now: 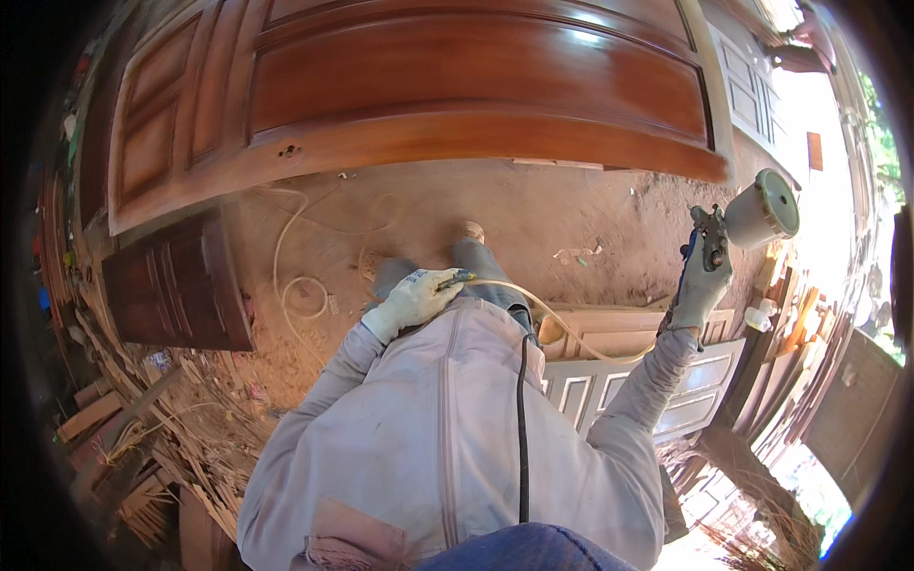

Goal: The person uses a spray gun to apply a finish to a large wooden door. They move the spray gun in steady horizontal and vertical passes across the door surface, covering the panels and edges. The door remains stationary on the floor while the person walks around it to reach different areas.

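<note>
My right hand (703, 288), in a pale work glove, is closed round the handle of a spray gun (712, 238). A grey paint cup (762, 211) sits on the gun, tilted out to the right. Low in front of my body, my left hand (416, 302), gloved too, is closed on a thin cream-coloured air hose (533, 297). From there the hose loops over to my right forearm. Ahead of both hands lies a large reddish-brown panelled door (476, 90), glossy in places, with a small hole near its closer edge. The gun is beyond the door's right end, not touching it.
More of the hose (278, 247) lies coiled on the dirt floor (428, 200). A dark brown panelled door (181, 281) stands at the left, near scrap wood (95, 414). Grey panelled doors (700, 385) lie at the right, beside stacked boards (785, 333).
</note>
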Action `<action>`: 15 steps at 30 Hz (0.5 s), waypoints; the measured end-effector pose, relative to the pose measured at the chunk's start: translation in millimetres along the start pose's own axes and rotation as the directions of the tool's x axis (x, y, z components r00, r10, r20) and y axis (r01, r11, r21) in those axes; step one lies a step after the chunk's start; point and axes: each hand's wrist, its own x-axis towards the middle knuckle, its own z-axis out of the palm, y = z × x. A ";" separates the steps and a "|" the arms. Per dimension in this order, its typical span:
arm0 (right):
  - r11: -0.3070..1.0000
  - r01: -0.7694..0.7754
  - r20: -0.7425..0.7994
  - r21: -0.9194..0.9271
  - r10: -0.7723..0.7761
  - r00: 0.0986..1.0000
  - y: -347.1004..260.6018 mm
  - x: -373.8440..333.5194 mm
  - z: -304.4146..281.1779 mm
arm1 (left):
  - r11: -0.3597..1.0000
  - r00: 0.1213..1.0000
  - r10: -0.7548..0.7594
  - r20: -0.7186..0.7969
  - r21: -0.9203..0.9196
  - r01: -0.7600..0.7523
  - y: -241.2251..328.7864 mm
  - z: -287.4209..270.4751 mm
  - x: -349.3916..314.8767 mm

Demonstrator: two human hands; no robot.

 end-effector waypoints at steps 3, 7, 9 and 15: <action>0.998 -0.019 0.062 0.067 0.015 0.998 -22.6 -32.6 26.0 | 1.000 1.000 -0.014 -0.007 0.012 0.014 -16.4 -25.4 -20.0; 0.988 -0.064 0.252 0.140 0.027 0.967 -82.8 -98.0 82.5 | 0.996 0.992 -0.084 -0.092 0.031 0.087 -57.7 -64.4 -60.7; 0.978 -0.064 0.311 0.197 0.000 0.951 -110.5 -130.6 115.6 | 0.998 0.994 -0.037 -0.104 -0.048 0.032 -78.2 -90.8 -84.4; 0.969 -0.118 0.502 0.219 -0.008 0.865 -197.4 -216.5 201.2 | 0.996 0.985 -0.063 -0.162 -0.078 0.051 -151.0 -160.8 -161.9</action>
